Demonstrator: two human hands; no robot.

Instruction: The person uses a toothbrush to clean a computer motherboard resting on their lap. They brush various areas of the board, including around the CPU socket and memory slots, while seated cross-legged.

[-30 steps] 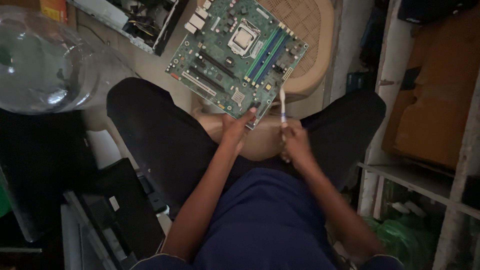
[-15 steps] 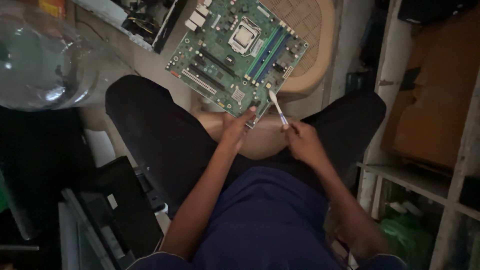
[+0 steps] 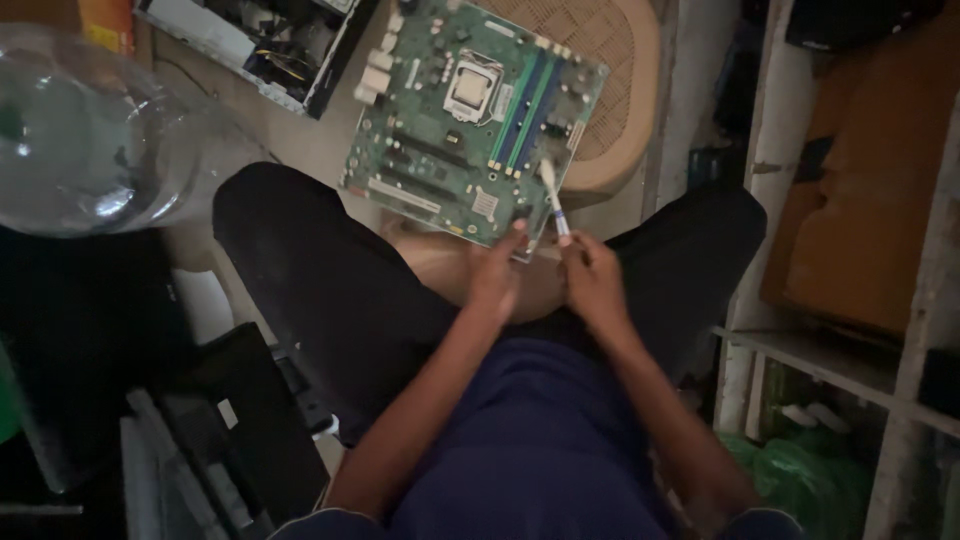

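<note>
A green motherboard (image 3: 470, 120) rests tilted on a tan woven stool (image 3: 610, 60) in front of my knees. My left hand (image 3: 495, 275) grips the board's near edge. My right hand (image 3: 592, 280) holds a thin white brush-like tool (image 3: 553, 200); its upper end lies against the board's lower right part, beside the blue memory slots. A square silver processor socket sits in the middle of the board.
A large clear water bottle (image 3: 80, 140) lies at the left. An open computer case (image 3: 260, 45) sits at the top. Black devices (image 3: 210, 440) are stacked at the lower left. White shelving (image 3: 770, 200) with a brown box stands at the right.
The white tool has swung from upright, off the board's edge, to leaning left onto the board. My left hand kept its hold on the board's edge.
</note>
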